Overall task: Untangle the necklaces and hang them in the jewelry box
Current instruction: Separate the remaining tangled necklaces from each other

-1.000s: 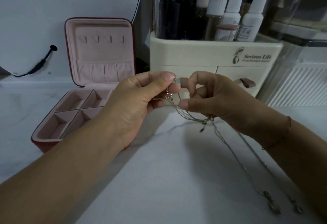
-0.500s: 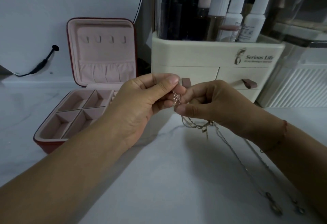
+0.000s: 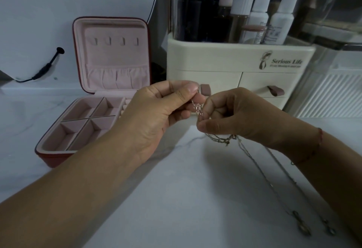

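A home vanity: cosmetics organizer [image 3: 235, 59] holding bottles [image 3: 258, 16], an open jewelry box [image 3: 111, 55].

Knot too fine to read

The tangle in the necklaces [image 3: 198, 108] is too small to tell chain from chain, and the right hand [image 3: 241, 116] covers where they run on; the pendants [image 3: 304, 230] (lower right) are blurred. The left hand [image 3: 156, 114] and forearm hide the right side of the jewelry box [image 3: 56, 156].
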Demonstrator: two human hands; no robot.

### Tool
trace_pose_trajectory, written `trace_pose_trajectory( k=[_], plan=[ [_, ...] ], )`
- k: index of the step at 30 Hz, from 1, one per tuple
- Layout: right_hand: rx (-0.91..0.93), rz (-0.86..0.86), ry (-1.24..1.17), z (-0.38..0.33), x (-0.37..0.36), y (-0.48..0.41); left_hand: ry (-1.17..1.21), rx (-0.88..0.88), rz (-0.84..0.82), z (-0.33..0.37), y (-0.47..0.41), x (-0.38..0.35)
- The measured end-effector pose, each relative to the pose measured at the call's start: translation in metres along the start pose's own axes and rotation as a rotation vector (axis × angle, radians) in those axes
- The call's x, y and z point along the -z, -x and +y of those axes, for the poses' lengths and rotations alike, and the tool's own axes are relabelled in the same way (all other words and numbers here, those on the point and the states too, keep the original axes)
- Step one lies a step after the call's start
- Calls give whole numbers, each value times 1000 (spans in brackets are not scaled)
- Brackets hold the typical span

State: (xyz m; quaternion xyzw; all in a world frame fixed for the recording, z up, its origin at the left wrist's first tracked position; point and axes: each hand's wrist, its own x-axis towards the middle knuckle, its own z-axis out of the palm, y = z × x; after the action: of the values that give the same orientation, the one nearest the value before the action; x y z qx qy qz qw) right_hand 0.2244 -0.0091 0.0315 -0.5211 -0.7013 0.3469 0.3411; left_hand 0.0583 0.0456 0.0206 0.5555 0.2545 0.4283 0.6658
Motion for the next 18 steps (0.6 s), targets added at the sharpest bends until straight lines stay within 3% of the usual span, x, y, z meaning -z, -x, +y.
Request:
trace_pose_trajectory(
  k=[18],
  plan=[
    [8, -11, -85, 2, 0, -1, -13, 45, -29, -1, 0, 1]
  ],
)
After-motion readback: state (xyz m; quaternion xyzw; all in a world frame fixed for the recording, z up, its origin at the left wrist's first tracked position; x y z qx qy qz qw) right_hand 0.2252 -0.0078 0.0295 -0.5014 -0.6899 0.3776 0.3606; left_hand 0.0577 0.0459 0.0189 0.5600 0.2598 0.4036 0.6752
